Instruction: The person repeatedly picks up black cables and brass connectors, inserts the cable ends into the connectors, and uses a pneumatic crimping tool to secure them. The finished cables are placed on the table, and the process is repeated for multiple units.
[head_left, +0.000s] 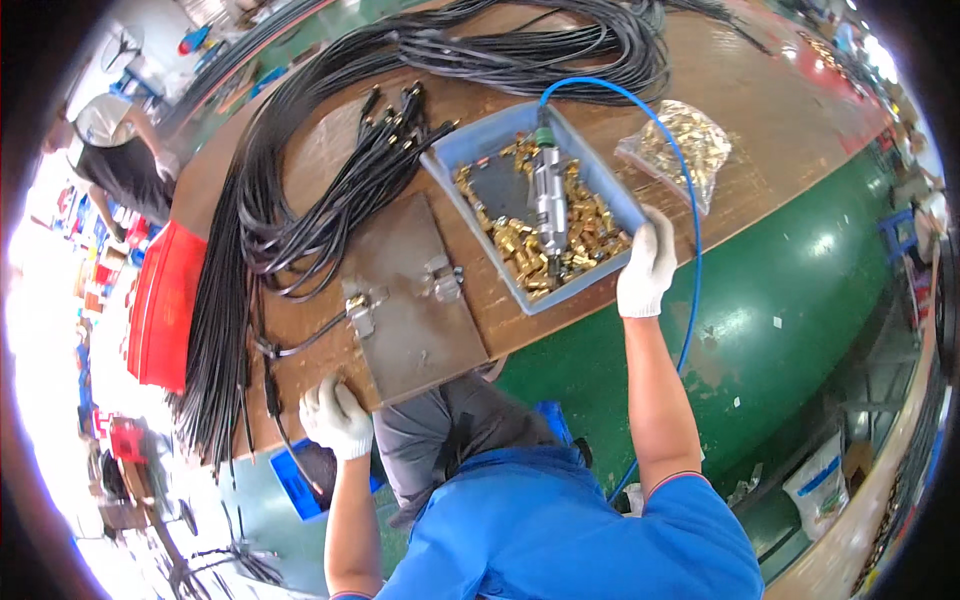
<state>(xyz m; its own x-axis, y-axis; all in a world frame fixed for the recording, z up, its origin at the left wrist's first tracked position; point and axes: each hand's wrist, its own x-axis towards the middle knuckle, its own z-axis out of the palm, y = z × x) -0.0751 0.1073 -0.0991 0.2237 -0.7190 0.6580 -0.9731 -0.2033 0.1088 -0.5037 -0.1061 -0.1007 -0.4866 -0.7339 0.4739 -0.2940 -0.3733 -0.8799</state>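
Two gloved hands (left, right), one blue tray, one air tool.

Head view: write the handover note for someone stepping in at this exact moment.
Left hand, gloved, rests on the near table edge beside the metal plate, holding nothing visible.
Right hand, gloved, grips the near right corner of the blue tray.
The tray holds brass fittings and an air tool on a blue hose.
One cable end sits in the clamp on the plate; the black cable bundle lies left, a bag of fittings right.
How many cables are finished cannot be told.
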